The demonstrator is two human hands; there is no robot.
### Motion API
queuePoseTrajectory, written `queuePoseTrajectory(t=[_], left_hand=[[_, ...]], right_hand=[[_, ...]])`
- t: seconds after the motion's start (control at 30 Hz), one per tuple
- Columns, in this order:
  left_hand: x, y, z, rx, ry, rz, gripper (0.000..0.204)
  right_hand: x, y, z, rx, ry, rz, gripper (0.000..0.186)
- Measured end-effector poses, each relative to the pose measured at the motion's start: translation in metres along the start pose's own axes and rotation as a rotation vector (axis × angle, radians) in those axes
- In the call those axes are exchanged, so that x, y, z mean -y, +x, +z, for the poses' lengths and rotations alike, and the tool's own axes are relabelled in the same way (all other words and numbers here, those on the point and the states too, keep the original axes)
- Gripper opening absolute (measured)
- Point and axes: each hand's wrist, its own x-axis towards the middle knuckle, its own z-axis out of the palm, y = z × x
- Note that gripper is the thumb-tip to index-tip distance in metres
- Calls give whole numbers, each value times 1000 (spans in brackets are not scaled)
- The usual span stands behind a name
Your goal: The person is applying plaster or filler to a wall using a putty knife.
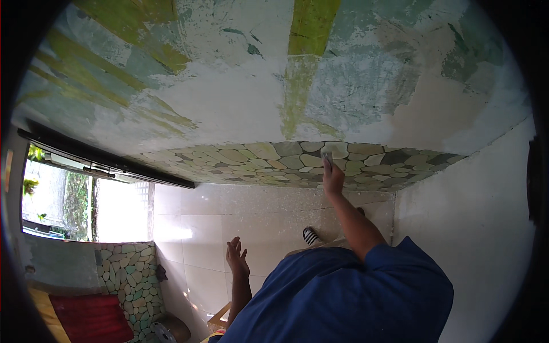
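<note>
looking down in the head view, i have a pale tiled floor (pixel 200 228) below me, specked with white near the main wall (pixel 229 106). to my left, a long dark frame (pixel 114 162) runs beside a bright opening (pixel 120 208); lower down are a panel of rounded stones (pixel 128 274), a red sheet (pixel 91 317) and a drum-like thing (pixel 177 328). a striped sandal (pixel 310 235) shows past my blue shirt (pixel 354 291), which hides much of the floor, and a plain white wall (pixel 463 228) closes the right side. my left grip (pixel 237 260) is wide, fingers apart, above the tiles. my right grip (pixel 333 180) is narrow, wrapped around a small tool (pixel 327 162), and with my forearm (pixel 359 223) it covers part of the stone band (pixel 263 150). the tool is slim and greyish, its far end tilted up at a pale stone (pixel 337 148) in the band; whether they touch, i cannot tell. the band is a mosaic of irregular flat stones, cream, tan, green and dark grey, with lighter joints, low on the main wall beneath patchy white, grey-green and yellow-green paint.
</note>
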Motion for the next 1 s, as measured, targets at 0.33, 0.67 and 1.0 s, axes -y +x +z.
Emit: queuePoseTrajectory(t=[0.33, 0.67, 1.0], left_hand=[[8, -8, -7, -29, -3, -32, 57], [7, -7, -3, -15, 13, -19, 56], [6, -11, -4, -30, 9, -21, 57]], right_hand=[[12, 30, 8, 8, 73, 83, 43], [4, 32, 6, 37, -60, 47, 43], [-22, -11, -6, 134, -35, 49, 41]])
